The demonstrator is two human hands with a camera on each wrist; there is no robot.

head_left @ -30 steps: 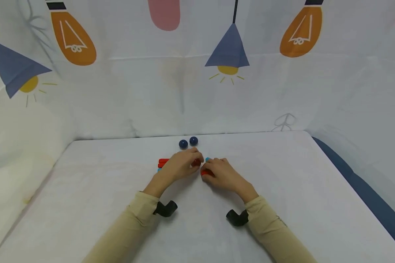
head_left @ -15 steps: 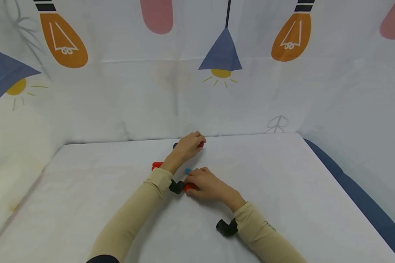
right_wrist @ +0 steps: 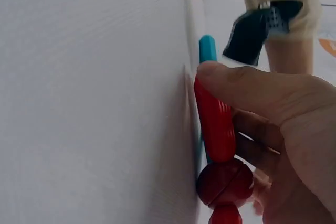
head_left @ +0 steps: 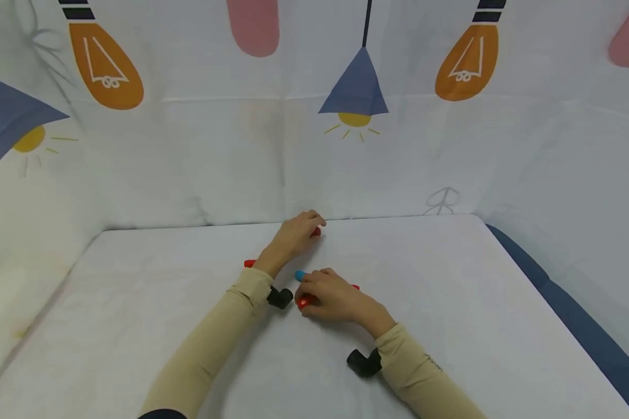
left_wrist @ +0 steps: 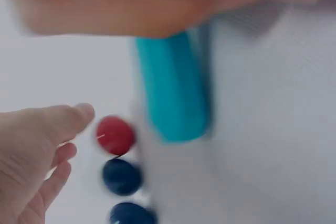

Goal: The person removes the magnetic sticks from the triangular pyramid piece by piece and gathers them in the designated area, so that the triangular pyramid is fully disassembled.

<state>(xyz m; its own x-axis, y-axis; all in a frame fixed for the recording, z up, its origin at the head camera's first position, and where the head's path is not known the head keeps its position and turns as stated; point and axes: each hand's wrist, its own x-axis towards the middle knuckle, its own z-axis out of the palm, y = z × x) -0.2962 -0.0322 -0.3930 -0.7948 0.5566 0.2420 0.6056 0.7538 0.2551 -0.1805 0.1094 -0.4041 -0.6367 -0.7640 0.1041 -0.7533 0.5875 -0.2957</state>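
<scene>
At the table's far edge my left hand (head_left: 295, 234) is beside a red ball (left_wrist: 115, 135). In the left wrist view its thumb and fingers lie apart from that ball, holding nothing. Two dark blue balls (left_wrist: 122, 177) line up beside the red one; the head view hides them behind the hand. Nearer the front, my right hand (head_left: 331, 295) pinches a red rod (right_wrist: 216, 124) between thumb and fingers. A light-blue rod (right_wrist: 208, 49) sticks out past the fingertips. Another red ball (right_wrist: 226, 183) adjoins the rod's end, with one more red piece (right_wrist: 226, 215) beyond it.
A red rod (head_left: 249, 263) lies on the table left of my left wrist, partly hidden by the forearm. Black wrist mounts (head_left: 280, 298) jut from both sleeves. The white table (head_left: 152, 302) ends at a printed cloth wall (head_left: 215, 157).
My left hand has moved to the far edge with a red ball, then let go of it. My right hand has shifted left and toward me with the red rod.
</scene>
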